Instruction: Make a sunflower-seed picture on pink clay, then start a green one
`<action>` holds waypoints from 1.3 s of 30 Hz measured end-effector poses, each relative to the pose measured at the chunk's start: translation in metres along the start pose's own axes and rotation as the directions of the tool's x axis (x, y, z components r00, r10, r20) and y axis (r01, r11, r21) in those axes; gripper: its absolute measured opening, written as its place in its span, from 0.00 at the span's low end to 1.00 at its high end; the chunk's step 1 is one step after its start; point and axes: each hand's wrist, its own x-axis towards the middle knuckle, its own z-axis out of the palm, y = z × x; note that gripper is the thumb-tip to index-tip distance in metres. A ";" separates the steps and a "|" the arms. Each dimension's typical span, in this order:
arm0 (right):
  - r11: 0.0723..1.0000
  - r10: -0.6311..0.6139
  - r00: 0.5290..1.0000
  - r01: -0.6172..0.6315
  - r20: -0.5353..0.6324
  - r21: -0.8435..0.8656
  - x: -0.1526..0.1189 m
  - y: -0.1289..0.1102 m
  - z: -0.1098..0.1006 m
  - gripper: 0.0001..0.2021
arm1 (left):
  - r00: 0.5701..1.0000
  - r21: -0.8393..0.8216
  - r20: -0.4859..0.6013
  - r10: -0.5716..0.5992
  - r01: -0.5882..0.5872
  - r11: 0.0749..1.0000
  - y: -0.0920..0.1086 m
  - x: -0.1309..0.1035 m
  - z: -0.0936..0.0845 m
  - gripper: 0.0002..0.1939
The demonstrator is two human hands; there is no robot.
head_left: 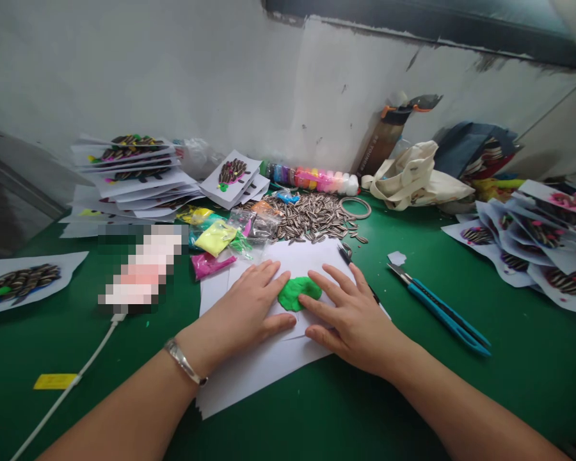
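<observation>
A flattened patch of green modelling clay (298, 293) lies on white paper sheets (249, 374) in front of me. My right hand (348, 314) has its fingers spread, with fingertips touching the clay's right part. At the left edge of the clay rests my left hand (254, 301), palm down and fingers stretched out on the paper. A dark pen (346, 256) lies on the paper, partly hidden behind my right hand. Beyond the paper are bags of coloured clay (216, 238) and a heap of sunflower seeds (312, 216).
A blue utility knife (441, 314) lies to the right. Paper pictures decorated with seeds are stacked at left (139, 179) and right (518, 237). A roll of tape (355, 208), a cloth bag (420, 176) and a bottle (386, 137) stand behind. A white cable (93, 358) runs along the left.
</observation>
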 end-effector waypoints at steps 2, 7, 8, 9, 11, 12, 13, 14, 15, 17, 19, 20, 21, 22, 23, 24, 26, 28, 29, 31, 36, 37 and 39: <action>1.000 0.007 1.000 -0.007 -0.009 -0.002 0.000 0.001 0.000 0.20 | 1.000 -0.007 0.005 -0.002 0.002 1.000 0.001 0.000 -0.001 0.35; 0.998 0.052 0.999 -0.052 0.008 0.028 -0.001 0.004 -0.002 0.22 | 1.000 0.001 -0.001 0.001 -0.001 1.000 0.000 0.000 0.000 0.36; 0.997 0.065 0.998 -0.065 0.009 0.031 -0.001 0.005 -0.002 0.23 | 1.000 0.010 0.002 0.004 -0.004 1.000 0.000 0.000 0.000 0.36; 0.997 0.075 0.997 -0.075 0.012 0.031 -0.001 0.005 -0.002 0.23 | 1.000 0.015 0.001 0.007 -0.007 1.000 -0.001 0.000 0.001 0.36; 0.997 0.077 0.997 -0.077 0.025 0.024 0.000 0.004 -0.001 0.24 | 1.000 0.009 -0.006 0.011 -0.011 1.000 -0.001 0.000 0.001 0.35; 0.997 0.072 0.997 -0.073 0.034 0.018 0.000 0.004 -0.001 0.24 | 1.000 0.001 -0.012 0.012 -0.012 1.000 -0.001 0.000 0.002 0.35; 0.998 0.069 0.997 -0.069 0.041 0.011 0.001 0.004 0.000 0.24 | 1.000 -0.005 -0.017 0.011 -0.011 1.000 -0.001 0.000 0.002 0.35; 0.998 0.067 0.997 -0.067 0.044 0.004 0.001 0.003 0.000 0.24 | 1.000 -0.008 -0.018 0.009 -0.009 1.000 -0.001 0.000 0.002 0.35; 0.998 0.067 0.997 -0.067 0.044 0.000 0.000 0.003 0.001 0.23 | 1.000 -0.007 -0.017 0.009 -0.009 1.000 -0.001 0.000 0.002 0.35; 0.997 0.072 0.997 -0.071 0.034 -0.005 0.000 0.003 0.001 0.23 | 1.000 -0.001 -0.012 0.009 -0.009 1.000 -0.001 0.000 0.001 0.35; 0.997 0.077 0.997 -0.077 0.016 -0.007 0.000 0.003 0.001 0.25 | 1.000 -0.004 -0.013 0.010 -0.010 1.000 -0.001 0.000 0.001 0.35; 0.997 0.076 0.997 -0.076 0.010 -0.010 0.000 0.003 0.002 0.25 | 1.000 -0.009 -0.015 0.011 -0.011 1.000 0.000 -0.001 0.000 0.35; 0.998 0.068 0.998 -0.068 0.008 -0.012 0.000 0.002 0.002 0.26 | 1.000 -0.012 -0.016 0.011 -0.011 1.000 0.000 -0.001 0.000 0.35; 0.998 0.055 0.998 -0.054 0.015 -0.012 0.001 0.002 0.002 0.27 | 1.000 -0.013 -0.014 0.012 -0.012 1.000 0.000 -0.001 0.000 0.35; 0.999 0.037 0.999 -0.037 0.028 -0.009 0.002 0.001 0.003 0.27 | 1.000 -0.011 -0.012 0.012 -0.012 1.000 -0.001 -0.001 0.000 0.35; 1.000 0.020 0.999 -0.019 0.041 -0.003 0.002 0.000 0.003 0.26 | 1.000 -0.009 -0.011 0.012 -0.012 1.000 -0.001 -0.001 0.000 0.35; 1.000 0.005 0.999 -0.005 0.050 0.005 0.004 -0.001 0.004 0.26 | 1.000 -0.013 -0.024 0.014 -0.015 1.000 -0.002 -0.001 0.001 0.35; 1.000 0.019 0.999 -0.019 0.030 -0.001 0.005 -0.003 0.004 0.27 | 0.999 -0.023 -0.046 0.024 -0.025 0.999 -0.003 -0.001 0.003 0.34; 1.000 0.023 1.000 -0.023 0.021 -0.005 0.005 -0.003 0.004 0.27 | 0.998 -0.025 -0.054 0.028 -0.030 0.999 -0.003 -0.001 0.003 0.34; 1.000 0.017 0.999 -0.017 0.028 -0.004 0.006 -0.004 0.003 0.28 | 0.998 -0.014 -0.051 0.029 -0.030 0.999 -0.004 -0.001 0.004 0.34; 1.000 -0.003 0.998 0.001 0.067 0.024 0.008 -0.007 0.002 0.28 | 1.000 0.010 -0.015 0.010 -0.010 1.000 -0.004 -0.001 0.003 0.36; 1.000 -0.002 0.998 0.000 0.062 0.027 0.008 -0.007 0.002 0.28 | 1.000 0.006 -0.016 0.013 -0.012 1.000 -0.003 -0.001 0.003 0.36; 0.999 -0.012 0.998 0.010 0.061 0.035 0.009 -0.008 0.002 0.28 | 1.000 -0.002 -0.025 0.018 -0.018 1.000 -0.003 -0.001 0.003 0.35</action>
